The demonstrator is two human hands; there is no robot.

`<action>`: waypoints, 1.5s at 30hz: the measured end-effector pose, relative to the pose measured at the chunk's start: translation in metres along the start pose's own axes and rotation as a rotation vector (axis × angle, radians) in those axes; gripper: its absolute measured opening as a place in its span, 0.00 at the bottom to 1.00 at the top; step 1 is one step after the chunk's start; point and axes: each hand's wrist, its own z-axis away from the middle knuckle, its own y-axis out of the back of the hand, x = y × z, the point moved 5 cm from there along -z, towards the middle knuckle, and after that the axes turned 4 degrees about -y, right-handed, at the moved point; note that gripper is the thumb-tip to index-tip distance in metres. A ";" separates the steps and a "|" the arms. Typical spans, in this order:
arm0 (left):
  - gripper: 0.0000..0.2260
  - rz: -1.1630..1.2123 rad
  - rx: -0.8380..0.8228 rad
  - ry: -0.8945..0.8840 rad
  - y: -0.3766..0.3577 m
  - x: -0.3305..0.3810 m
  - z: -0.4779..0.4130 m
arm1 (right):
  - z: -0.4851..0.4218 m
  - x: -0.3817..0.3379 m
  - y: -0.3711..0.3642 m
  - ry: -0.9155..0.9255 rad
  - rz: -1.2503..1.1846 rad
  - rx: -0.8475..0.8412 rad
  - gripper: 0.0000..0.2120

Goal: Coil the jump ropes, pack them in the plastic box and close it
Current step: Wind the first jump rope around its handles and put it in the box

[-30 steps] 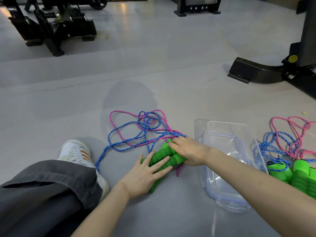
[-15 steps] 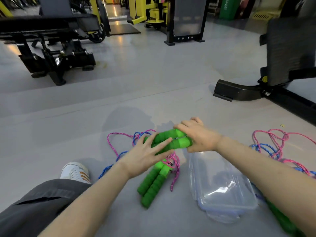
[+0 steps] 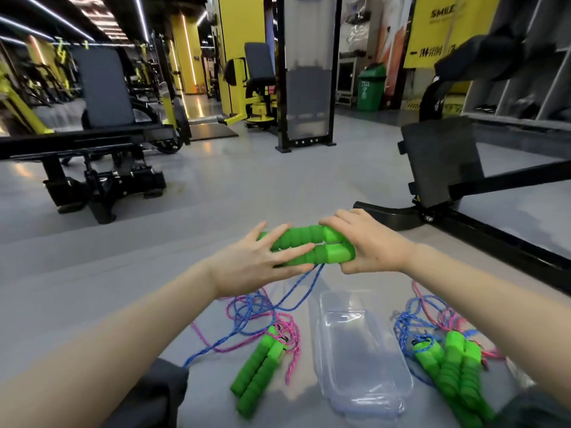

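Note:
Two green foam handles (image 3: 312, 247) lie side by side in the air at chest height. My right hand (image 3: 369, 244) grips their right ends. My left hand (image 3: 256, 262) lies against their left ends with fingers spread and nearly straight. A blue cord (image 3: 296, 291) hangs from the handles down to a blue and pink tangle (image 3: 250, 313) on the floor. A second pair of green handles (image 3: 258, 370) lies on the floor below. The clear plastic box (image 3: 358, 359) stands open on the floor, empty. More green-handled ropes (image 3: 451, 369) lie to its right.
I sit on a grey gym floor; my dark trouser leg (image 3: 151, 396) shows at the bottom. A black bench frame (image 3: 463, 211) stands close at the right. A black weight machine (image 3: 92, 168) is at the left, and a black upright panel (image 3: 306, 88) is further back.
Both hands have lifted the pair of green handles off the floor and up, with the cord trailing. The camera has tilted upward, showing more of the gym.

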 end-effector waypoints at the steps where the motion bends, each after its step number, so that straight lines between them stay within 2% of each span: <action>1: 0.33 -0.011 0.004 0.004 0.003 0.000 -0.002 | 0.001 0.000 0.005 0.005 0.005 0.002 0.34; 5: 0.26 -0.101 0.053 0.000 0.012 -0.004 -0.010 | 0.006 0.008 0.017 -0.010 -0.030 0.020 0.34; 9: 0.21 -0.188 0.088 -0.014 0.008 -0.007 -0.010 | 0.008 0.020 0.005 -0.113 -0.316 -0.042 0.36; 13: 0.20 -0.154 0.116 -0.040 -0.002 -0.002 -0.004 | 0.004 0.021 -0.016 -0.201 -0.458 -0.089 0.36; 17: 0.19 -0.149 0.141 -0.062 -0.006 -0.004 0.017 | -0.003 0.025 -0.041 -0.365 -0.618 -0.241 0.40; 19: 0.19 -0.150 0.134 -0.036 -0.009 -0.006 0.031 | -0.006 0.028 -0.059 -0.388 -0.731 -0.386 0.28; 21: 0.18 -0.140 0.107 -0.012 -0.014 -0.007 0.046 | -0.008 0.032 -0.069 -0.417 -0.622 -0.524 0.10; 22: 0.18 -0.136 0.091 0.000 -0.016 -0.008 0.055 | -0.012 0.037 -0.070 -0.431 -0.495 -0.539 0.04; 23: 0.18 -0.134 0.074 0.015 -0.018 -0.009 0.064 | -0.018 0.042 -0.068 -0.433 -0.315 -0.498 0.04; 25: 0.19 -0.136 0.036 0.050 -0.021 -0.012 0.081 | -0.034 0.054 -0.054 -0.443 0.055 -0.301 0.09; 26: 0.20 -0.141 0.016 0.069 -0.021 -0.013 0.087 | -0.041 0.060 -0.045 -0.488 0.124 -0.209 0.10; 27: 0.21 -0.146 -0.002 0.091 -0.020 -0.016 0.093 | -0.047 0.068 -0.038 -0.561 0.099 -0.149 0.10; 28: 0.21 -0.151 -0.017 0.113 -0.018 -0.018 0.098 | -0.052 0.075 -0.031 -0.646 -0.032 -0.095 0.10; 30: 0.22 -0.162 -0.032 0.155 -0.015 -0.023 0.105 | -0.061 0.089 -0.016 -0.785 -0.413 0.068 0.09; 31: 0.23 -0.166 -0.030 0.177 -0.014 -0.026 0.107 | -0.065 0.095 -0.006 -0.811 -0.529 0.172 0.08; 32: 0.23 -0.165 -0.025 0.197 -0.014 -0.028 0.107 | -0.068 0.099 0.004 -0.813 -0.545 0.247 0.09; 40: 0.22 -0.166 0.103 0.327 -0.017 -0.045 0.075 | -0.057 0.125 0.102 -0.353 0.201 0.455 0.07; 42: 0.23 -0.196 0.135 0.370 -0.017 -0.058 0.066 | -0.045 0.143 0.133 -0.416 0.242 0.528 0.09; 45: 0.22 -0.222 0.150 0.437 -0.018 -0.080 0.062 | -0.017 0.172 0.166 -0.671 0.157 0.607 0.11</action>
